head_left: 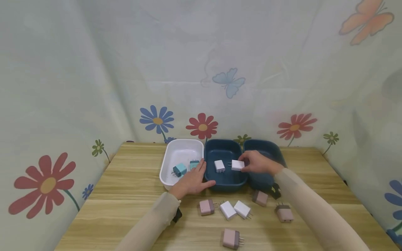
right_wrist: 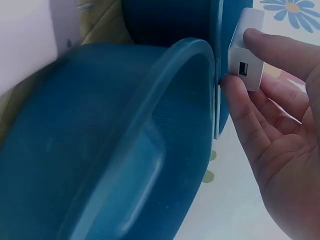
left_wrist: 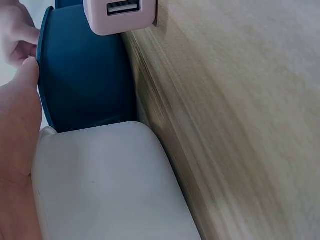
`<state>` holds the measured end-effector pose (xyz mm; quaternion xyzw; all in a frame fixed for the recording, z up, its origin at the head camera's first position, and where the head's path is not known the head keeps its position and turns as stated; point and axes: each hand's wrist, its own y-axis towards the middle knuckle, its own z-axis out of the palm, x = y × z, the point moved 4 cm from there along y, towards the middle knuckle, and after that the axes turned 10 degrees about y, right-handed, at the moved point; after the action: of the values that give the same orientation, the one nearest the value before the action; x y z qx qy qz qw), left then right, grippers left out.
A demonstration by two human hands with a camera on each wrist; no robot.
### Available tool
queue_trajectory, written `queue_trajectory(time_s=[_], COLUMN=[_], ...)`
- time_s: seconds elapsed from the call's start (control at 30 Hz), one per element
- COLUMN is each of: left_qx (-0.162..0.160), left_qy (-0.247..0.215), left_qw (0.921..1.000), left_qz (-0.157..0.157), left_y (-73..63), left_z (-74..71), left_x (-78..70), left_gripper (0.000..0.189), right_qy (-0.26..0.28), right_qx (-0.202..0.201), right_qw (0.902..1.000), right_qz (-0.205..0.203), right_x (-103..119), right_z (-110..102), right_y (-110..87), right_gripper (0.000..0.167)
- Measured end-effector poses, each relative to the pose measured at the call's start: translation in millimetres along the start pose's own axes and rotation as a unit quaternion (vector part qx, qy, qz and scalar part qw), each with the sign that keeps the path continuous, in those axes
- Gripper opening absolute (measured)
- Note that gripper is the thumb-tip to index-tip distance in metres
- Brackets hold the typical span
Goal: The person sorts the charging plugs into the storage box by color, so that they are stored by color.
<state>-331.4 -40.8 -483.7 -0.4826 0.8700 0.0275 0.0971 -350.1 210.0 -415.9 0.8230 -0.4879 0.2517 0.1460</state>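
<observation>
– While checking right grip (head_left: 259,163), report state and load.
– Pinched down, thumb against fingers, on one white charger (head_left: 237,165). Held over middle blue bin (head_left: 221,153), near its right side, prongs pointing left.
– And left grip (head_left: 193,178)?
– Unloaded, fingers relaxed and fairly straight. Resting at adjoining rims of white bin (head_left: 182,151) and middle blue bin, thumb on the blue rim.
– List bin contents.
– See a second white charger (head_left: 219,166) in middle blue, teal chargers (head_left: 179,169) in white. Can't see fully into right-hand blue bin (head_left: 265,146), partly behind right grip and sleeve (head_left: 314,202).
– Counter (head_left: 125,195)?
– Count two more white chargers (head_left: 227,210), close together, plus four pink chargers (head_left: 231,238) spread around.
</observation>
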Motion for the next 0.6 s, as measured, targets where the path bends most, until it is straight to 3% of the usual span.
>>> queue_trajectory(time_s=[0.23, 0.6], left_qx=[0.002, 0.006], left_qy=[-0.001, -0.001], left_qw=[1.0000, 1.0000], left_qz=[0.000, -0.004], left_y=[-0.8, -1.3], left_z=[-0.4, -0.5], left_x=[0.1, 0.7], left_gripper=[0.094, 0.094], right_qy=[-0.002, 0.012], right_qx=[0.007, 0.009], right_qw=[1.0000, 0.9985], right_qz=[0.004, 0.052], right_x=[-4, -11], right_z=[2, 4], right_y=[13.8, 30.1], right_gripper=[0.030, 0.031])
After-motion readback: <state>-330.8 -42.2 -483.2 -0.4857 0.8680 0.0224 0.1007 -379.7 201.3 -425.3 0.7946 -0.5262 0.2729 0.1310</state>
